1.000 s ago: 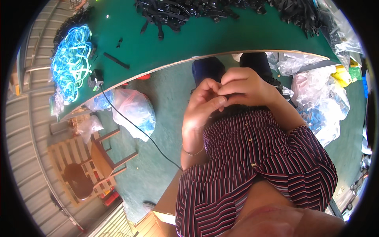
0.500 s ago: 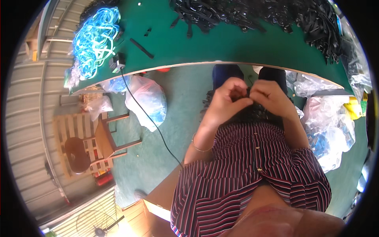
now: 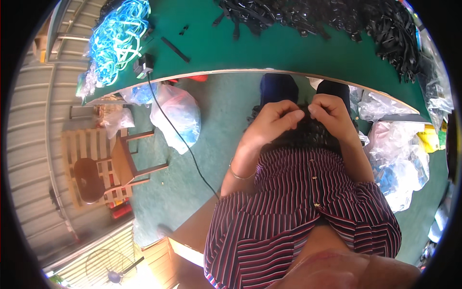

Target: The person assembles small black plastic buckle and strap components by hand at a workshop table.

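Both hands are raised over my lap, in front of the table edge. My left hand [image 3: 276,121] is closed, thumb pressed against the curled fingers. Close beside it, a small gap away, my right hand [image 3: 333,115] is closed in a similar pinch. Whatever sits between the fingertips is too small and dark to make out. Under the hands, a heap of shiny black pieces [image 3: 308,137] lies on my lap, partly covered by my wrists.
Tangled black straps [image 3: 298,19] with small fittings spread along the green table [image 3: 240,53]. Blue cords [image 3: 120,41], a black strip [image 3: 174,49] and a small black box [image 3: 143,65] with a cable lie left. Filled plastic bags [image 3: 175,115] and a brown chair [image 3: 122,161] stand below.
The left fingers have curled in from a looser, rounded shape into a pinch. The right hand has turned slightly upright, and the fingertips now sit a little apart. The whole view has shifted slightly.
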`<state>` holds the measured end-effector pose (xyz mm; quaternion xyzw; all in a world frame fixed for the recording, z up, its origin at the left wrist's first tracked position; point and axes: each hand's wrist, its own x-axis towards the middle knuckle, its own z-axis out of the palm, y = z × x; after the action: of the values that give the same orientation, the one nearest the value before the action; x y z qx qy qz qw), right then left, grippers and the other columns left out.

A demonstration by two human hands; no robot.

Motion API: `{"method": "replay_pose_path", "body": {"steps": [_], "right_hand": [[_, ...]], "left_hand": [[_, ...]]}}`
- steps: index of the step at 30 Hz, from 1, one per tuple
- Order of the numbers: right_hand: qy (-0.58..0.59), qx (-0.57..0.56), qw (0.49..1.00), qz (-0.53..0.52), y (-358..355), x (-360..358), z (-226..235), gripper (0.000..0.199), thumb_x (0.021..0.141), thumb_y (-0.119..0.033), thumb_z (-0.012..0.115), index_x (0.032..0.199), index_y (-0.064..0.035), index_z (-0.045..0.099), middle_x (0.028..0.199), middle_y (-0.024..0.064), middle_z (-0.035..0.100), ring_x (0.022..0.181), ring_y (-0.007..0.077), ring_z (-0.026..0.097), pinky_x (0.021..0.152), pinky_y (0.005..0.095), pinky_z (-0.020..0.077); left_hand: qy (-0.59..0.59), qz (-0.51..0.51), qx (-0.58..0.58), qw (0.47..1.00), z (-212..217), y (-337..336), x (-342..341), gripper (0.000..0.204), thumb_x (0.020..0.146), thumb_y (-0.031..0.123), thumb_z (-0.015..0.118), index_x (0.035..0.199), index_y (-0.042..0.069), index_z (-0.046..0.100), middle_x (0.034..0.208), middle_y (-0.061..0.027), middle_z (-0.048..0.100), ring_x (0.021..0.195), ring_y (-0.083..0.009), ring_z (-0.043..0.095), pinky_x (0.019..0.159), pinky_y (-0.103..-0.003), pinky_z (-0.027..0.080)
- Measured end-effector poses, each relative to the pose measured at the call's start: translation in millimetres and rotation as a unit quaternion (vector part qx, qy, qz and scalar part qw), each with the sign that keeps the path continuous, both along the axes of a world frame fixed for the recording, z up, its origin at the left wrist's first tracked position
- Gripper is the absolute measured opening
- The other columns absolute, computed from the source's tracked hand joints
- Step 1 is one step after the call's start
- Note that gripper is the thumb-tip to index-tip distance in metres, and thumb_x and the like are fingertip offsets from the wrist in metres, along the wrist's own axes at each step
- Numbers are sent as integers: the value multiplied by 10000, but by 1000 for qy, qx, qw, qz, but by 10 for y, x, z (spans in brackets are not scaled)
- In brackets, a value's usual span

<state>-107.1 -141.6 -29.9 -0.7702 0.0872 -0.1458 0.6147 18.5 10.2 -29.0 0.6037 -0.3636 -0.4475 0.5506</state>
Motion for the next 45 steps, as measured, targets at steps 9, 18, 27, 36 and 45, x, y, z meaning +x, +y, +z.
{"method": "replay_pose_path", "body": {"steps": [9,18,27,36,45], "right_hand": [[-47,341,938,41,171,50,55,163,838,-121,541,713,-18,553,592,-16,462,529,53,388,485,216,294],[-8,172,985,22,143,96,119,218,852,-138,530,667,-24,543,592,-31,458,553,38,391,507,207,298],[-74,337,931,116,222,30,48,269,846,-162,527,606,-46,493,565,-32,434,516,39,353,467,209,256],[-110,372,914,117,138,19,62,206,799,-177,605,665,-46,518,614,6,433,544,74,379,512,215,280],[-202,-123,971,41,0,80,186,273,676,-88,722,915,-26,606,904,81,550,839,221,535,728,302,433]], "left_hand": [[155,32,-117,980,-16,209,-10,227,854,177,569,908,-44,580,708,-43,560,634,-83,484,582,-204,386],[53,65,-124,989,153,128,-52,215,865,192,573,875,-23,586,707,-24,572,660,-84,526,591,-213,419],[141,15,-95,985,184,59,-175,203,825,171,570,792,-29,587,648,-53,567,523,-86,500,479,-207,388],[212,19,-106,971,223,21,-173,310,865,284,548,810,-18,591,644,-53,563,511,-86,486,470,-203,368],[99,20,-67,993,291,40,-72,305,916,269,495,948,-23,579,748,-35,583,674,-83,521,603,-202,412]]}}
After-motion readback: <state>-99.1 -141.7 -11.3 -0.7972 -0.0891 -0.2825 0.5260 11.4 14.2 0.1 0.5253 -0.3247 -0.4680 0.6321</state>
